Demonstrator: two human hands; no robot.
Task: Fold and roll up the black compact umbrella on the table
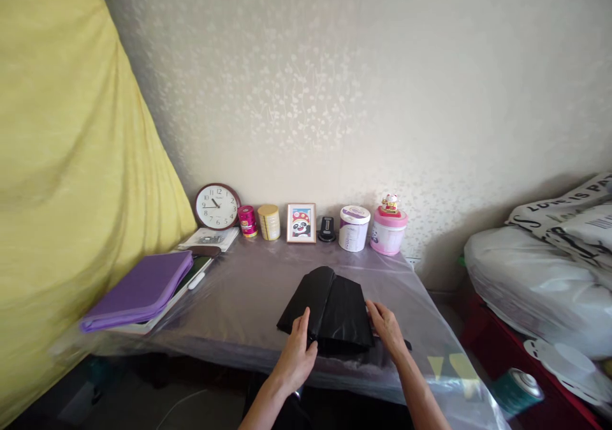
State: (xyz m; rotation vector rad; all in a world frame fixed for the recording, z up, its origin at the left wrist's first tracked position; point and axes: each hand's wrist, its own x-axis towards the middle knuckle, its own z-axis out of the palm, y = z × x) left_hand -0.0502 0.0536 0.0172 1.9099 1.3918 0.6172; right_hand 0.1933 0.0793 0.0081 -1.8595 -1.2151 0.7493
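A black folding umbrella (329, 309), loosely collapsed with its fabric panels spread, lies near the front of the table. My left hand (296, 353) is at its near left edge, with the fingers closed around part of the umbrella. On the other side my right hand (386, 328) grips the right edge, fingertips against the fabric. A short dark end sticks out past the right wrist. The underside of the umbrella and what lies beneath my fingers are hidden.
Plastic sheeting covers the table (248, 289). Along the wall stand a clock (217, 207), a pink can (247, 221), a yellow canister (269, 222), a picture frame (301, 223) and two tubs (354, 229). A purple folder (138, 289) lies left; bags (535, 277) sit right.
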